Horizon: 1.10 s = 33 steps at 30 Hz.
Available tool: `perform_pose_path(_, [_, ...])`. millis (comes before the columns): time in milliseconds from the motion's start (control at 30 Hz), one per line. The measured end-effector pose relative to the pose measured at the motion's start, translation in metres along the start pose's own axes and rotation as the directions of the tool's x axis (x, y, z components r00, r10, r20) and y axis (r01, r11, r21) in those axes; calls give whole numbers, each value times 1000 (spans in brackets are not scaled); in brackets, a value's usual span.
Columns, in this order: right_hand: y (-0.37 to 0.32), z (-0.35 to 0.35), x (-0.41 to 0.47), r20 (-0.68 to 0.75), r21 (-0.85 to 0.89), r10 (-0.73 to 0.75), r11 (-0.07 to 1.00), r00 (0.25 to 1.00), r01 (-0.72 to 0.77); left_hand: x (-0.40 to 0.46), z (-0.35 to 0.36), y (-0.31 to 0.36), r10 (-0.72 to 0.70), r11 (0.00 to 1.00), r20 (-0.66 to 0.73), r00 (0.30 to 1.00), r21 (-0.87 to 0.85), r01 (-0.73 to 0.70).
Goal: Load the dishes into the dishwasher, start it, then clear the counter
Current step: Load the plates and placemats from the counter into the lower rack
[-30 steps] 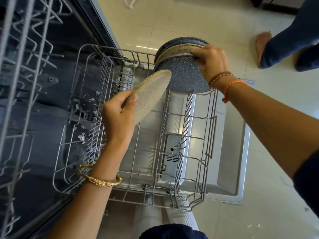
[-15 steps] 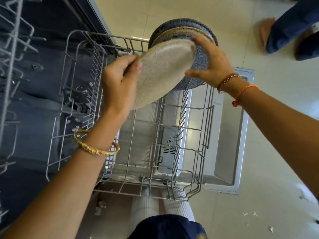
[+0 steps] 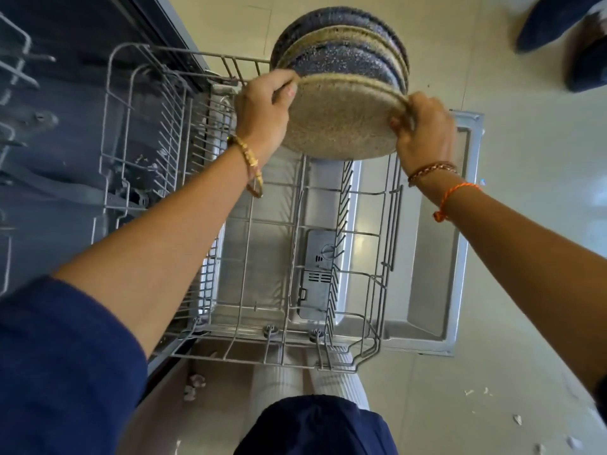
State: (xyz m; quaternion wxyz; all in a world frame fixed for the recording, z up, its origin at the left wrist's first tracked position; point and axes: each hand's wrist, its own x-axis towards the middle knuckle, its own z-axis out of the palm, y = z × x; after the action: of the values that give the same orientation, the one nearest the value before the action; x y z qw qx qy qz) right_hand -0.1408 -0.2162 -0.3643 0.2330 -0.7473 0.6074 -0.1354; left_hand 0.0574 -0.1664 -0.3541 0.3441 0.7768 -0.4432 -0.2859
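Stack of 4 speckled plates [image 3: 341, 77] held on edge above the far end of the lower rack [image 3: 295, 244]: alternating blue and beige, the nearest plate beige [image 3: 341, 123]. Left hand [image 3: 262, 110] grips the stack's left rim, fingers curled over the edge. Right hand [image 3: 423, 126] grips the right rim likewise. Rack is pulled out over the open dishwasher door [image 3: 437, 257], no dishes seen in it. Detergent dispenser [image 3: 318, 267] visible through the wires. Upper rack [image 3: 16, 77] at far left. Small white scraps [image 3: 517, 418] on the floor, near right. Another person's feet [image 3: 565, 34] at far right.
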Motion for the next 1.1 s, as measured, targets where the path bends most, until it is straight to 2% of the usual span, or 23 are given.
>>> perform_pose_path(100, [1,10,0,23,-2,25,1000,999,-25,5,6,-13,-43,998,-3,999,41,43])
perform_pose_path(233, [-12,4,14,-177,121,-18,992,984,40,12,4,-7,9,999,-175,984,-35,-15])
perform_pose_path(300, [-17,3,17,-215,146,-41,987,976,74,12,2,-2,39,998,-222,974,-40,-49])
perform_pose_path(467, [-10,1,12,-185,101,-2,995,983,21,2,6,-2,51,997,-149,988,-45,-58])
perform_pose_path(667, [-4,2,14,-30,-2,-7,1000,1000,7,-11,10,-13,-2,1000,-73,997,-26,1])
perform_pose_path(733, [-5,4,14,-21,-1,7,1000,1000,-7,-16,11,-17,-4,1000,-80,997,-16,2])
perform_pose_path(800, [-6,3,14,-82,27,0,1000,997,2,-14,11,-12,9,999,-152,988,-35,-14])
perform_pose_path(900, [-9,4,12,-218,89,-75,991,973,96,2,8,-2,71,997,-320,945,-14,-80])
perform_pose_path(967, [-8,8,11,-243,106,-90,987,966,119,12,7,-4,106,994,-288,952,12,-107])
perform_pose_path(1033, [-4,12,9,-228,85,-50,994,972,71,12,10,-9,84,996,-180,980,23,-81])
perform_pose_path(1100, [0,13,10,-182,64,-4,998,983,16,9,15,-11,73,997,-135,988,50,-66])
